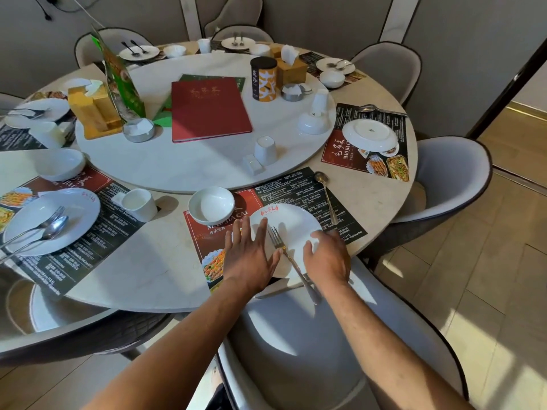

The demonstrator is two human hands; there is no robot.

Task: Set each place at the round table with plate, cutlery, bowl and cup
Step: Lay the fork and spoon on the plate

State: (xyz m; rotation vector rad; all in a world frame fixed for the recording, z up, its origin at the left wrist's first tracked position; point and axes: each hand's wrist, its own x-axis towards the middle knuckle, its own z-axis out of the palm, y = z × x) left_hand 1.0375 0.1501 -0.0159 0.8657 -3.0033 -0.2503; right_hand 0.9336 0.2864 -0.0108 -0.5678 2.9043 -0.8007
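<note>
A white plate (291,224) with a red logo lies on the placemat (299,190) at the near place. A fork (278,239) rests across it, handle toward me. My left hand (250,255) lies flat on the plate's left rim with its fingers spread. My right hand (327,257) curls its fingers over the right rim. A white bowl (211,204) stands just left of the plate. To the right, a spoon (325,192) lies on the placemat. An upturned white cup (265,150) stands on the turntable (189,170) beyond.
The left place has a plate (80,214) with fork and spoon, a cup (139,204) and a bowl (59,164). The right place holds an upturned plate (370,134) and a spoon (381,109). A red menu (208,109), tissue boxes and a tin crowd the turntable. A grey chair (310,335) stands in front of me.
</note>
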